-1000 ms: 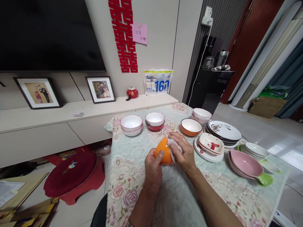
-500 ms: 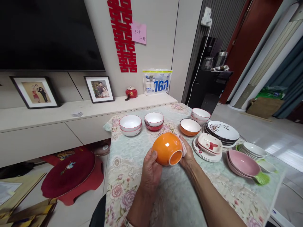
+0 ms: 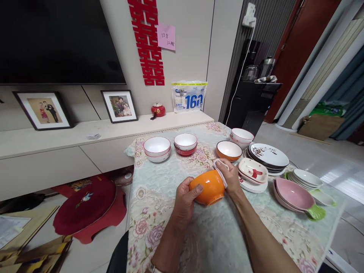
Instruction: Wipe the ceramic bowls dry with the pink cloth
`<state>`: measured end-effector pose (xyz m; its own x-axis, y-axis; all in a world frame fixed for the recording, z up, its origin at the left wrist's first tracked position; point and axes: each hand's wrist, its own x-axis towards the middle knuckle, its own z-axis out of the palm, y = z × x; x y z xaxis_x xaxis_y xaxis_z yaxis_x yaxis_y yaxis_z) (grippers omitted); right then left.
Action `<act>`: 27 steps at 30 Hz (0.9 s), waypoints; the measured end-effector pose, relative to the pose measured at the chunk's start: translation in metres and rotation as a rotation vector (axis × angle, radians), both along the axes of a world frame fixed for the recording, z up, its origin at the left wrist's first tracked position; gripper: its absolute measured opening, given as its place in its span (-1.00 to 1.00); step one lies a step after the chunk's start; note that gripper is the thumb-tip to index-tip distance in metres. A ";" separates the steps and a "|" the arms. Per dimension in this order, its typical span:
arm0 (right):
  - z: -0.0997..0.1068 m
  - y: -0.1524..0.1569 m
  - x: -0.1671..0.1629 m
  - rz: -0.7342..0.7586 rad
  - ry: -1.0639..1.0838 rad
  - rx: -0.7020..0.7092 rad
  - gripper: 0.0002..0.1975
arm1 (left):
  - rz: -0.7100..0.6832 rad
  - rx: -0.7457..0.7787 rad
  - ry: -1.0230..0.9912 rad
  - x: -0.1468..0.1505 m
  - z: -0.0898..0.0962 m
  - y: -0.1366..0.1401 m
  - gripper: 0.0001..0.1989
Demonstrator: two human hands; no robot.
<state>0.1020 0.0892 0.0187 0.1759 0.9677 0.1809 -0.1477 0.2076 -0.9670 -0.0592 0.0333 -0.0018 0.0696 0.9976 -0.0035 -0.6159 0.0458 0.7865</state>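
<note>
Two hands hold an orange bowl (the right with a cloth).

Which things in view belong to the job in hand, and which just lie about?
Job:
glossy orange round bowl, left hand
pale cloth, right hand
likely white round red-rimmed bowls

Lying about:
red round lidded jar
round maroon stool cushion

Our forearms are bare behind left hand and right hand. Below the left, we wear a pale, shiny band; whether the black patch beyond is clothing, we cannot tell.
</note>
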 end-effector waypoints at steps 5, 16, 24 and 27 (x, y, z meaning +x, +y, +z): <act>0.013 -0.020 -0.022 -0.074 -0.511 0.444 -0.79 | 0.121 0.030 0.007 0.003 -0.003 0.001 -0.66; 0.004 -0.009 -0.017 -0.154 -0.504 0.302 -0.68 | 0.084 0.067 0.123 0.004 -0.003 -0.003 -0.62; 0.010 -0.022 -0.027 -0.145 -0.621 0.500 -0.74 | 0.158 0.055 0.221 0.005 0.004 -0.002 -0.64; 0.021 -0.034 -0.034 0.010 -0.752 0.713 -0.77 | 0.162 0.091 0.293 0.003 0.007 -0.004 -0.65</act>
